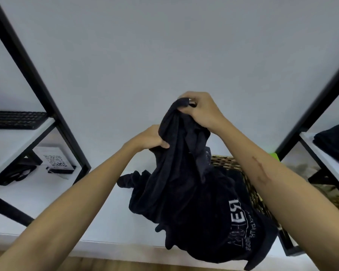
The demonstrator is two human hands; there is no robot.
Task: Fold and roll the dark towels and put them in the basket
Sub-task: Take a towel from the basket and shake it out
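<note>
A dark cloth (184,182) with white printed lettering near its lower edge hangs bunched in the air at the centre of the head view. My right hand (202,108) pinches its top corner, held highest. My left hand (149,138) grips a fold lower down on its left side. Behind the cloth and under my right forearm, a woven basket (226,161) stands on the white shelf (98,208), mostly hidden. Another dark cloth (130,180) lies crumpled on the shelf just left of the hanging one.
Black metal frame posts (39,87) rise on the left and right. A black keyboard (14,119) sits on an upper left shelf, with a QR-code card (55,161) below it. A dark cloth pile (335,141) rests on the right shelf. Wooden floor shows at the bottom.
</note>
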